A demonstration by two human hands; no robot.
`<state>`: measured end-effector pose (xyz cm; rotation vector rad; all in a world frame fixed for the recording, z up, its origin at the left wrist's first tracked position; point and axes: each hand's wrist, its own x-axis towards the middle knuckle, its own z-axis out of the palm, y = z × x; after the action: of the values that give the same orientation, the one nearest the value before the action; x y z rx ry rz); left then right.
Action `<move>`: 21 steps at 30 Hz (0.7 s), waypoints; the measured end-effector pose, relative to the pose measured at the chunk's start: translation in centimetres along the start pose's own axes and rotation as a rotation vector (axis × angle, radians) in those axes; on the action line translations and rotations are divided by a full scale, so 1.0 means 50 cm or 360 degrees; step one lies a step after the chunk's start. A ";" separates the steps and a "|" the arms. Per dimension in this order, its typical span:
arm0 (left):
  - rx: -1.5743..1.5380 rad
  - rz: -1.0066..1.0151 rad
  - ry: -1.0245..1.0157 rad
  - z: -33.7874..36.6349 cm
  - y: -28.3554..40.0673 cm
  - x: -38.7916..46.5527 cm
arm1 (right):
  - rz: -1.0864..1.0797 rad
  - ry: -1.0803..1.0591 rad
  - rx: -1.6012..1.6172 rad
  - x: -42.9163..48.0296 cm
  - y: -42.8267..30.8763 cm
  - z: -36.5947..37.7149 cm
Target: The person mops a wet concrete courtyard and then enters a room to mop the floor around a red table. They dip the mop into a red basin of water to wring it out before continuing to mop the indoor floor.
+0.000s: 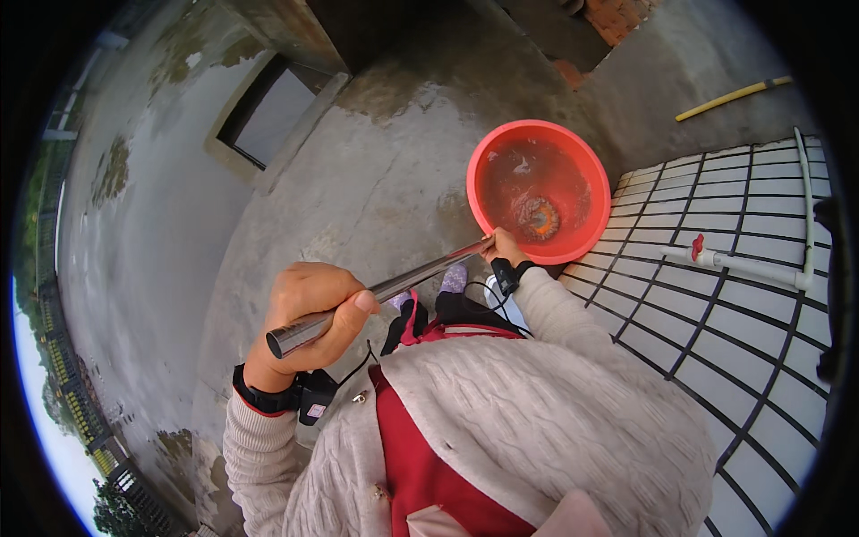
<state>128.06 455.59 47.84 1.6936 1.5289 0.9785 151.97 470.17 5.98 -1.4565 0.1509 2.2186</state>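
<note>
My left hand is closed around a shiny metal pole close to its hollow upper end. Further down, my right hand grips the same pole by the near rim of a red plastic basin. Murky water partly fills the basin, and in it lies a mop head with an orange centre, at the pole's far end. The stretch of pole between my right hand and the mop head is hard to make out. Both wrists carry black strapped devices with cables.
To the right stands a white-tiled wall with dark joints, bearing a white pipe with a red-handled tap. A yellow hose or pipe lies at the upper right. The concrete floor is wet, with a rectangular opening at the upper left.
</note>
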 end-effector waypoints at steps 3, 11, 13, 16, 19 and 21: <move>-0.0167 -0.0032 0.0187 -0.016 0.006 0.011 | 0.0051 -0.0039 -0.0064 -0.016 0.031 0.009; -0.0097 0.0006 -0.0073 0.036 -0.018 -0.003 | -0.0121 0.0064 0.0114 0.019 -0.014 -0.035; -0.0150 -0.0139 -0.0142 0.042 -0.039 -0.026 | -0.0164 0.0057 -0.0112 0.045 -0.029 -0.068; -0.0255 -0.0381 -0.0068 0.043 -0.071 -0.076 | -0.0184 0.0114 -0.0305 0.095 -0.045 -0.108; -0.0467 -0.0630 0.0117 0.046 -0.089 -0.140 | -0.0009 -0.0055 -0.0610 0.104 -0.027 -0.118; -0.0535 -0.0707 0.0347 0.042 -0.097 -0.180 | -0.0171 0.0225 -0.0790 0.070 0.018 -0.100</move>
<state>127.00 447.23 41.66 0.9849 1.6704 1.1240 154.60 468.80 0.59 -1.8256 -0.4540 2.1557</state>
